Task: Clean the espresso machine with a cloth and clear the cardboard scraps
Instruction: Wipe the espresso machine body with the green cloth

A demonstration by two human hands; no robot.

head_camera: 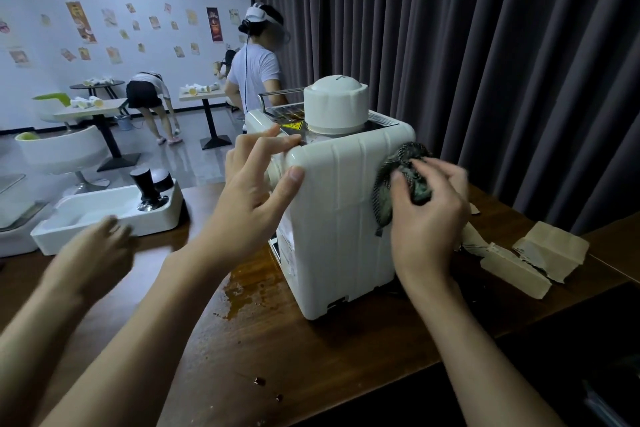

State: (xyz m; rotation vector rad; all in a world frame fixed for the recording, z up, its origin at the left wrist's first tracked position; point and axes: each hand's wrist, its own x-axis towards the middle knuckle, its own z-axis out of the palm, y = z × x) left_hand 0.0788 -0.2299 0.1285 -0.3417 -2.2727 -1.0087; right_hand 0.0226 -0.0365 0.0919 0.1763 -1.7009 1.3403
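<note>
The espresso machine (339, 218) is gripped at its corner by the left hand (256, 191); the cloth (382, 191) (half hidden) is clenched by the right hand (429, 215), seemingly against it.

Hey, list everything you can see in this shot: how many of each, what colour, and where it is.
espresso machine: one, white, on the counter, centre
cloth: one, dark patterned, against the machine's right side
cardboard scraps: several, tan, on the counter right of the machine
counter: one, brown wood, wet stain by the machine's base
tray: one, white, on the counter's left
tamper: one, black-handled, standing in the tray
curtain: dark grey, behind
blurred hand: one, lower left, owner unclear
left hand: grips the machine's top corner
right hand: holds the cloth
</note>
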